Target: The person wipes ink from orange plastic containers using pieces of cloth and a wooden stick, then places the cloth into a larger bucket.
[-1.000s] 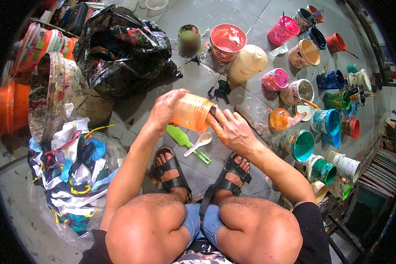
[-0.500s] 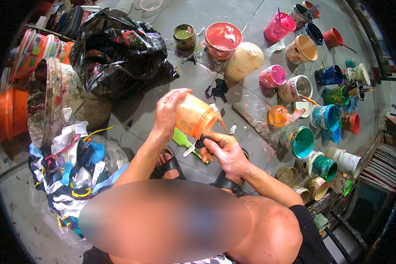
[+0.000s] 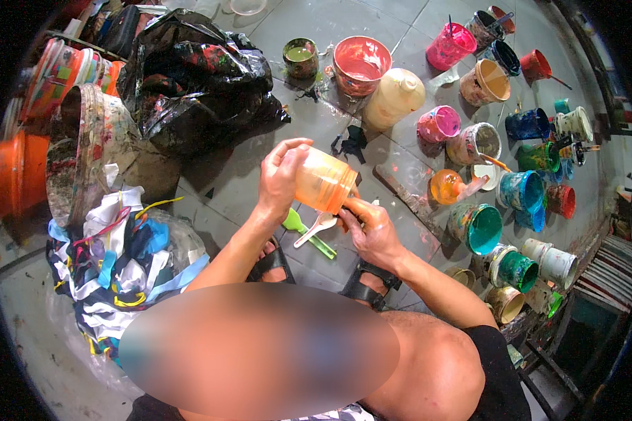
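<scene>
My left hand [image 3: 279, 179] is wrapped round the base of a translucent orange plastic jar [image 3: 323, 184], holding it tilted with its mouth toward my right hand. Orange smears cover the jar's wall. At the jar's rim, my right hand [image 3: 373, 230] has its fingers bent and closed, with orange stains on them. A small dark thing shows at those fingertips, mostly hidden, so I cannot make it out. On the floor below the jar lie a white plastic spoon [image 3: 316, 229] and a green plastic utensil [image 3: 321, 245].
Several paint pots, including a teal one [image 3: 483, 228], stand at the right. Ahead are a red-coated tub [image 3: 361, 67] and a cream bottle [image 3: 397, 99]. A black plastic bag [image 3: 203, 84], a stained bucket [image 3: 112, 147] and fabric scraps [image 3: 123, 270] crowd the left.
The jar and my left hand have shifted slightly right. My right hand has moved right too, and the dark thing at its fingertips is now more hidden. More of the white spoon shows.
</scene>
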Demonstrator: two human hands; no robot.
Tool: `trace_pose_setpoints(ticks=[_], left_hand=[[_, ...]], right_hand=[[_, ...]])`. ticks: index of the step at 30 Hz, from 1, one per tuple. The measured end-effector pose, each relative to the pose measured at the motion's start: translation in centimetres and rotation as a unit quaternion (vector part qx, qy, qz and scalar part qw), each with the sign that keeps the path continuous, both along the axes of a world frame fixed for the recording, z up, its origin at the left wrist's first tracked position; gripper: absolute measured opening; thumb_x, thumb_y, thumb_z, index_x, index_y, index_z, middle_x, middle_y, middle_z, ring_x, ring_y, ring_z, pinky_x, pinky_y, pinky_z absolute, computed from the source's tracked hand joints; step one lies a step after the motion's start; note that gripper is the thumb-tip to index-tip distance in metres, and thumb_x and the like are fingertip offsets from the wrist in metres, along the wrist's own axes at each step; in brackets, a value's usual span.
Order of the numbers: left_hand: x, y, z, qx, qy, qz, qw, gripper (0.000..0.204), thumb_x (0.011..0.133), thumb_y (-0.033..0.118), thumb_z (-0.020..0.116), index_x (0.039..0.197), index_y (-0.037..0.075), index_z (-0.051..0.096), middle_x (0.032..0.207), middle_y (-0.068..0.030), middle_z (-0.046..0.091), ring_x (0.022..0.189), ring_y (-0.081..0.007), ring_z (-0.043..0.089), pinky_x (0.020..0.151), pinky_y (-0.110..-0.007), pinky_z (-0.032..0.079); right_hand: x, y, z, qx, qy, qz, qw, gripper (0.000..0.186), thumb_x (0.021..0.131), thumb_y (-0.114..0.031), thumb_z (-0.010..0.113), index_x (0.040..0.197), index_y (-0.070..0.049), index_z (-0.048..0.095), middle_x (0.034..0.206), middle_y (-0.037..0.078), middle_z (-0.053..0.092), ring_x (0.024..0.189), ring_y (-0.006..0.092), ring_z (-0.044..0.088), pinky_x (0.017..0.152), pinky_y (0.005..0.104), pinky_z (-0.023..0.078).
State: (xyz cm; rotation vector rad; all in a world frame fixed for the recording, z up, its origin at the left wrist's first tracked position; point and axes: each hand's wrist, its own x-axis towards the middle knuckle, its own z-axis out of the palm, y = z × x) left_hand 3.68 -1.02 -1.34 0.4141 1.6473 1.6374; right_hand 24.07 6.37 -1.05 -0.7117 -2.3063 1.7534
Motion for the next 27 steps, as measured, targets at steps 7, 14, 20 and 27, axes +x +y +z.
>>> trace_pose_setpoints(ticks=[7, 14, 20, 27], left_hand=[[0.4, 0.3, 1.2, 0.080, -0.049, -0.115, 0.989, 0.031, 0.096, 0.023, 0.061, 0.115, -0.002, 0.068, 0.103, -0.0076, 0.071, 0.090, -0.0129, 0.066, 0.084, -0.028, 0.053], [0.2, 0.3, 0.6, 0.068, -0.096, -0.058, 0.991, 0.036, 0.099, 0.029, 0.059, 0.115, -0.001, 0.071, 0.101, -0.0042, 0.069, 0.092, -0.0113, 0.063, 0.086, -0.026, 0.050], [-1.2, 0.6, 1.6, 0.011, -0.057, -0.092, 0.994, 0.036, 0.099, 0.029, 0.060, 0.116, -0.001, 0.071, 0.101, -0.0031, 0.068, 0.093, -0.0098, 0.061, 0.086, -0.026, 0.049], [-0.2, 0.6, 1.0, 0.012, 0.048, -0.077, 0.996, 0.032, 0.100, 0.027, 0.061, 0.117, 0.000, 0.071, 0.100, -0.0014, 0.068, 0.092, -0.0073, 0.059, 0.085, -0.026, 0.049]], right_hand=[[0.6, -1.8, 2.2, -0.601, 0.026, -0.064, 0.796, 0.024, 0.105, -0.016, 0.056, 0.119, 0.003, 0.061, 0.084, 0.004, 0.064, 0.070, 0.0127, 0.059, 0.064, 0.0247, 0.048], [0.0, -0.1, 4.0, 0.301, 0.057, -0.051, 0.951, 0.025, 0.094, -0.008, 0.062, 0.119, -0.003, 0.066, 0.085, 0.011, 0.063, 0.071, 0.0262, 0.063, 0.063, 0.0337, 0.052], [-0.2, 0.7, 4.8, 0.484, -0.070, 0.020, 0.872, 0.046, 0.080, -0.004, 0.064, 0.126, -0.006, 0.064, 0.088, 0.008, 0.055, 0.083, 0.0250, 0.062, 0.069, 0.0373, 0.053], [-0.1, -0.4, 2.8, 0.160, -0.003, 0.018, 0.987, 0.026, 0.096, -0.006, 0.058, 0.121, -0.005, 0.064, 0.086, 0.010, 0.062, 0.072, 0.0275, 0.061, 0.066, 0.0342, 0.051]])
